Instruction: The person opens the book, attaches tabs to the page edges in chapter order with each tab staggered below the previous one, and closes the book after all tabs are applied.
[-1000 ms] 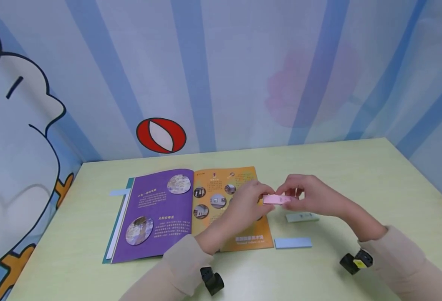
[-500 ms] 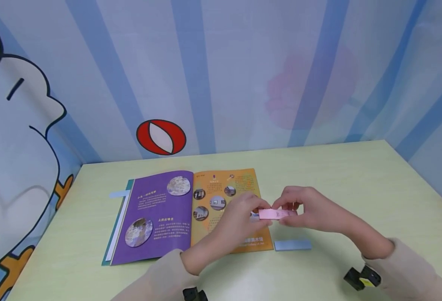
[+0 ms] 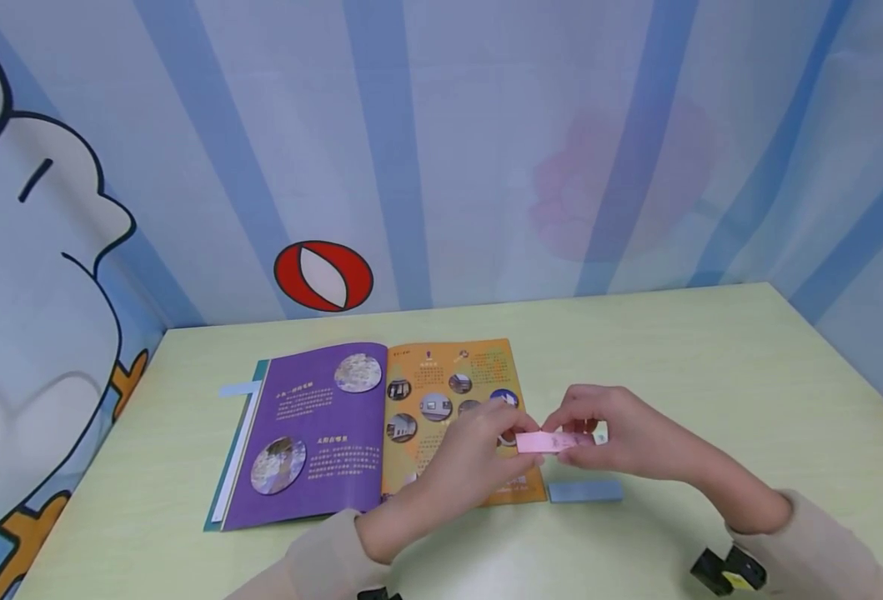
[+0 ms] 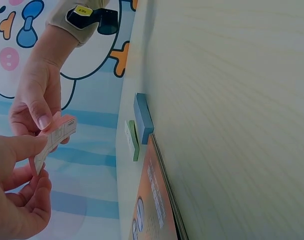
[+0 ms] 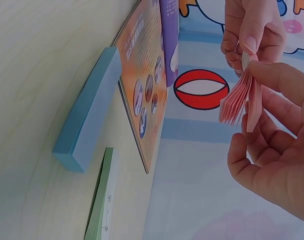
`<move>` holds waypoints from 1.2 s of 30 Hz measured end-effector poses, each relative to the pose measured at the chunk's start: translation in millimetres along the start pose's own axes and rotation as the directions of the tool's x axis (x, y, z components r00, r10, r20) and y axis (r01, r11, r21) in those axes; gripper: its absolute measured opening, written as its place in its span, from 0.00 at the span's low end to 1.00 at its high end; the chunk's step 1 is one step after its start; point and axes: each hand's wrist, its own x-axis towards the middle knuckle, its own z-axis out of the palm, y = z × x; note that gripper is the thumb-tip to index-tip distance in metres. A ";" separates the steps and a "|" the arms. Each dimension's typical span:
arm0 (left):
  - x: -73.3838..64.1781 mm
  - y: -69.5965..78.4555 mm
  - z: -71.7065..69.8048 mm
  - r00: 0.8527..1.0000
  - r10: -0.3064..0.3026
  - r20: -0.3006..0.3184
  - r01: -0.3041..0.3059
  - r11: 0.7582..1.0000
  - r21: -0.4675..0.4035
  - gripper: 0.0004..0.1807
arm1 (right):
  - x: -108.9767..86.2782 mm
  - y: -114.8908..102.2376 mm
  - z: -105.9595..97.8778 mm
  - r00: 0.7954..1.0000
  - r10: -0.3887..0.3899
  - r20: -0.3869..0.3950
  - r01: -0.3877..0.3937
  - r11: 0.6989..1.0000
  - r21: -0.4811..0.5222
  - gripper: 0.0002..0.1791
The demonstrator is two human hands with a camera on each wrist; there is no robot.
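Observation:
A narrow pink sticky note pad (image 3: pixel 542 442) is held between both hands above the table, beside the book's right page. My left hand (image 3: pixel 467 454) pinches its left end with thumb and fingers. At the other end, my right hand (image 3: pixel 621 433) grips it between thumb and fingertips. Several sheets of the pink pad (image 5: pixel 235 102) are fanned apart in the right wrist view, while its printed white face (image 4: pixel 54 140) shows in the left wrist view. Below the hands lies a blue sticky note pad (image 3: pixel 585 492). A green pad (image 5: pixel 103 200) lies near it, mostly hidden by my right hand in the head view.
An open book (image 3: pixel 336 500) with a purple left page and an orange right page lies on the pale table (image 3: pixel 681 350). A light blue tab (image 3: pixel 238 388) sticks out of its left edge. A striped blue backdrop (image 3: pixel 471 150) stands behind the table.
Both hands have come down toward the person with the pink pad, which stays pinched at both ends. My right hand now covers most of the green pad in the head view.

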 end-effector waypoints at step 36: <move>-0.4 -0.4 0.2 0.999 0.015 -0.047 -0.013 0.999 0.030 0.09 | -0.9 -6.6 -1.8 0.975 0.200 -0.100 -0.199 0.980 0.019 0.04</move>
